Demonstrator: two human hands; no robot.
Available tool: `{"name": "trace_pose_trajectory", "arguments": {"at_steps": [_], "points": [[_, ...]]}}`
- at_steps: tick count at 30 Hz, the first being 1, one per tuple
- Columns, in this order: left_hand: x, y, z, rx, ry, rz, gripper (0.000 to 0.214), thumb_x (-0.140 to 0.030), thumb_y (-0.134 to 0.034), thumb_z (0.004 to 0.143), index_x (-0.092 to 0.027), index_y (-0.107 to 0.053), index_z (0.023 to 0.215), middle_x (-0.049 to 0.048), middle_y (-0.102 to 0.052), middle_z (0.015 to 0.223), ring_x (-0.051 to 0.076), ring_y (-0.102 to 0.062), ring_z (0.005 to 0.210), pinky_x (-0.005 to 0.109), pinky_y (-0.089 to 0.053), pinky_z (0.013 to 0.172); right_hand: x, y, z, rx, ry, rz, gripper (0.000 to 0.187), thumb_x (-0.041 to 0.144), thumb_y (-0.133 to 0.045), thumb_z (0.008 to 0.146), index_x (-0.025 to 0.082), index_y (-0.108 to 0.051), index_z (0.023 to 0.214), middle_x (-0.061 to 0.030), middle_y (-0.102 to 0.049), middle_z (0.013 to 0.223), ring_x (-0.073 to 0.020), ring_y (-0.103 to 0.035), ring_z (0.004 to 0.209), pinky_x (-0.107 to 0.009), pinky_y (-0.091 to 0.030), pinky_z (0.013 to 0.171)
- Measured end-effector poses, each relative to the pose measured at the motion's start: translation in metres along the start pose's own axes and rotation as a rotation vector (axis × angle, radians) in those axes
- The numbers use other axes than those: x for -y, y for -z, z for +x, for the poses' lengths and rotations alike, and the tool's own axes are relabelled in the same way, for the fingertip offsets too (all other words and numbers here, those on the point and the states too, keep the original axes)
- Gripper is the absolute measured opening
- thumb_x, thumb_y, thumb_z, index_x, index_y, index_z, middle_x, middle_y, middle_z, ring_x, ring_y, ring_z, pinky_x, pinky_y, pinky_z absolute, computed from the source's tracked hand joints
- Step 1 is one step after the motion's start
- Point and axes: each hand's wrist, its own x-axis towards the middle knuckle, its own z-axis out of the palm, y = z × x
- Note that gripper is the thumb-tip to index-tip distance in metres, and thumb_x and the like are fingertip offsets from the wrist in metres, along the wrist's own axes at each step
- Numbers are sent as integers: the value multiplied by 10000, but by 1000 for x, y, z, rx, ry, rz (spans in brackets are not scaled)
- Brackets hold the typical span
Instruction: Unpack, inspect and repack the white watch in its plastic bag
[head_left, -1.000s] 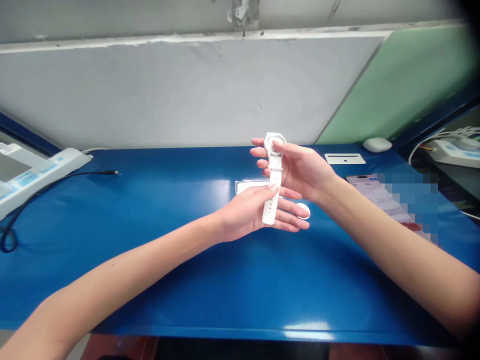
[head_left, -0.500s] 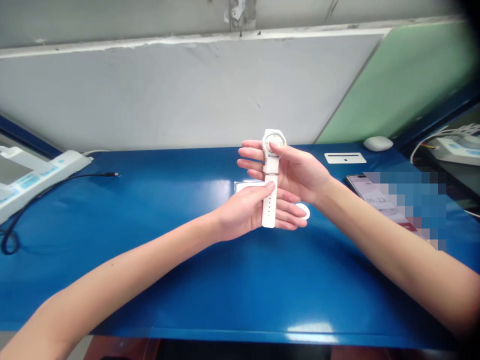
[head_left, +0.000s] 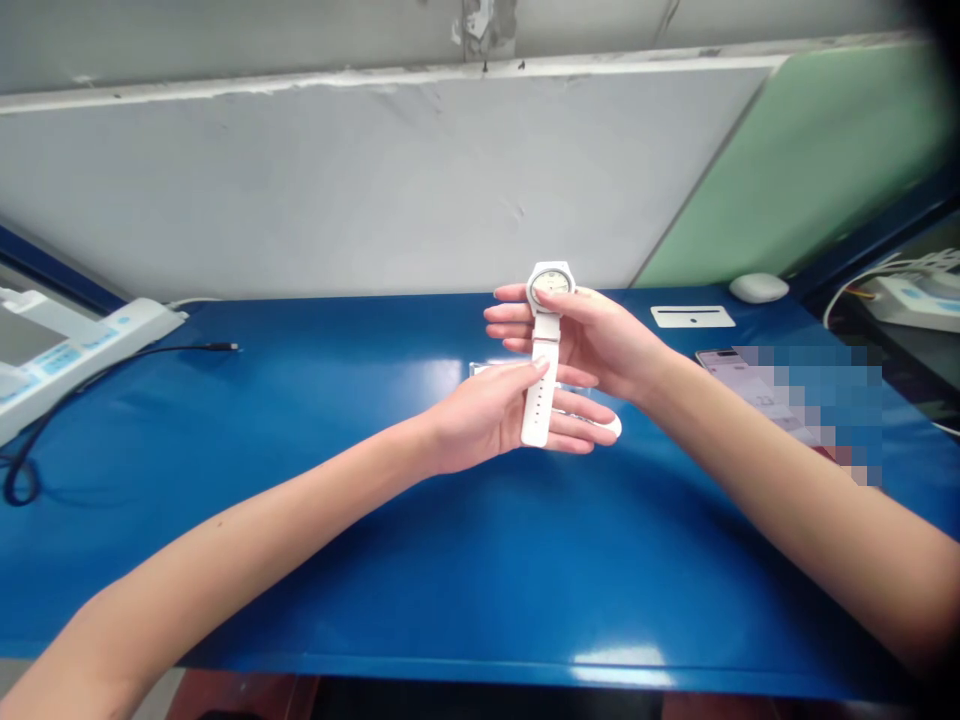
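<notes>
A white wristwatch is stretched lengthwise between my two hands above the blue table. My left hand grips the holed end of its strap, thumb on top and fingers spread out beneath. The thumb of my right hand presses on the round dial, while the other fingers lie behind the watch. Behind my left hand, a clear-edged white item shows only in part. A round white object is mostly covered by my left fingertips.
On the blue table, a power strip and a black cable lie at left. At right are a phone, a white card-like piece and a white rounded case. A grey panel stands behind.
The watch has tilted slightly, its dial end shifting a little right and its strap end rising. My left fingers now cover more of the round white object. Both hands keep their hold.
</notes>
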Motion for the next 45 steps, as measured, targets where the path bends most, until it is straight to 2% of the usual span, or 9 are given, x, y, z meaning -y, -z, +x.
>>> {"name": "trace_pose_trajectory", "arguments": {"at_steps": [11, 21, 26, 31, 35, 40, 45], "points": [[-4, -4, 0, -24, -26, 6, 383, -247, -303, 1051, -69, -638, 1103, 190, -736, 1019, 256, -737, 919, 379, -547, 862, 7, 1, -3, -40, 14, -58, 226, 286, -564, 926, 153, -703, 1043, -103, -769, 1013, -212, -718, 973, -330, -583, 896], [-5, -2, 0, -8, -33, 16, 347, -261, -367, 1032, -67, -640, 1125, 202, -728, 1050, 269, -730, 940, 407, -533, 889, 9, -2, -3, -29, 16, -35, 221, 284, -570, 919, 154, -699, 1044, -91, -770, 972, -196, -720, 931, -317, -587, 875], [-4, -2, 0, 6, -34, 16, 348, -274, -383, 1030, -66, -639, 1143, 202, -725, 1069, 270, -726, 955, 406, -535, 894, 9, -4, -4, -13, 9, -10, 217, 282, -564, 916, 165, -701, 1037, -83, -767, 1006, -197, -709, 987, -323, -571, 921], [-3, -2, 0, 18, -38, 4, 347, -288, -411, 1027, -60, -648, 1138, 204, -726, 1062, 269, -726, 952, 406, -535, 898, 10, -8, -4, -16, 27, 18, 250, 351, -529, 927, 204, -694, 1044, -65, -741, 1143, -222, -671, 1118, -392, -544, 987], [-3, -2, 0, 34, -34, 2, 385, -270, -337, 1047, -59, -648, 1128, 195, -727, 1052, 257, -725, 954, 382, -542, 891, 10, -12, -6, -15, 7, 32, 341, 417, -445, 957, 200, -683, 1068, -74, -725, 1190, -231, -663, 1139, -394, -551, 971], [-3, -2, 0, 39, -32, 3, 401, -268, -312, 1051, -54, -643, 1124, 196, -723, 1053, 256, -722, 958, 382, -541, 895, 10, -15, -7, 22, -12, 65, 375, 469, -465, 950, 189, -683, 1068, -83, -734, 1164, -234, -691, 1079, -397, -563, 956], [-4, -2, 0, 40, -25, -2, 408, -270, -314, 1051, -52, -648, 1135, 203, -715, 1066, 259, -719, 962, 396, -541, 896, 12, -17, -7, -15, -12, 40, 385, 509, -510, 926, 193, -679, 1068, -87, -752, 1101, -248, -704, 1046, -424, -587, 914]]}}
